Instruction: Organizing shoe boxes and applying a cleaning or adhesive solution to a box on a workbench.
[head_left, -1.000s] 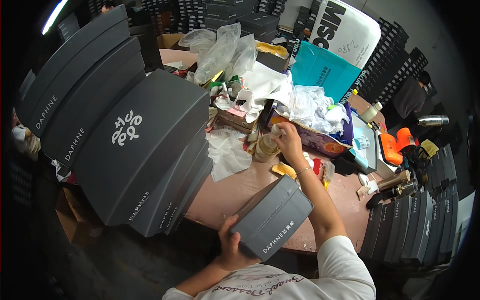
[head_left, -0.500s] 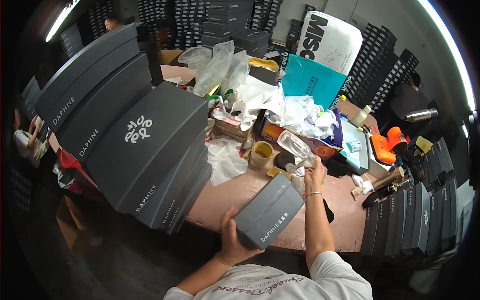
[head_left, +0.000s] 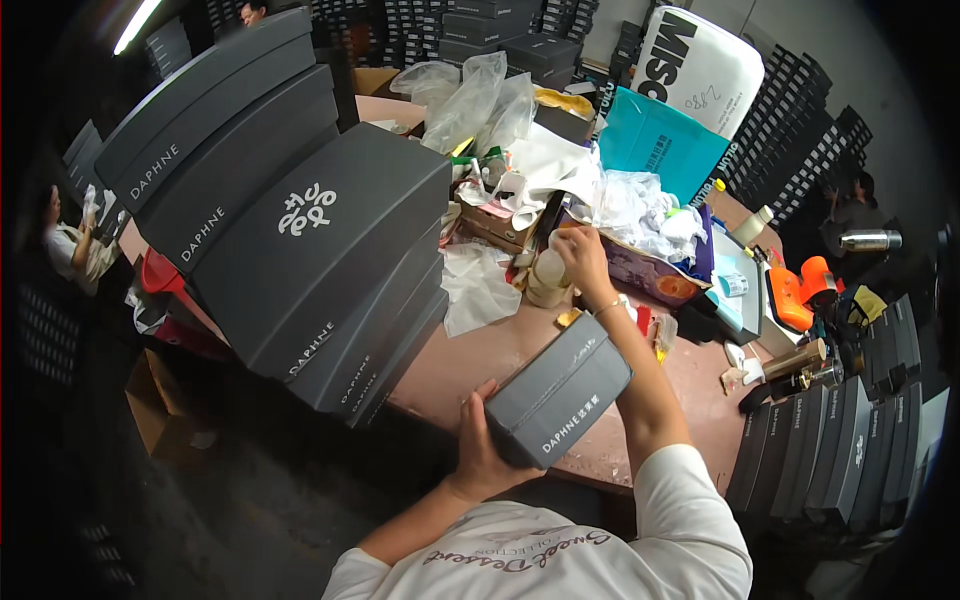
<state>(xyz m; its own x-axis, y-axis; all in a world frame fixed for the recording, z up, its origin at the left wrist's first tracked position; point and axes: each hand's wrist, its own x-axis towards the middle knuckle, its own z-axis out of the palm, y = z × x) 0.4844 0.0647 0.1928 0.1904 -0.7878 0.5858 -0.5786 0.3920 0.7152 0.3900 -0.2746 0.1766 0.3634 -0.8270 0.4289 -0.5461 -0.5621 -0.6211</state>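
Observation:
My left hand grips the near-left end of a dark grey shoebox with white lettering, tilted at the table's front edge. Its thumb lies along the box's side. Farther off, my right hand is closed, with bent fingers, on what looks like a clear plastic bottle, mostly hidden. The bottle's cloudy end is over the mouth of a yellowish jar. A small yellow piece shows behind the shoebox, and my right forearm covers part of the table.
Tall stacked shoeboxes crowd the left. Crumpled paper fills a purple carton, with a teal bag behind. An orange tape dispenser and upright shoeboxes stand right. White tissue lies on the pink table.
My right hand has moved left and farther away, to the jar, and the clear bottle has left its place by the purple carton. My left hand still holds the shoebox. The view has shifted.

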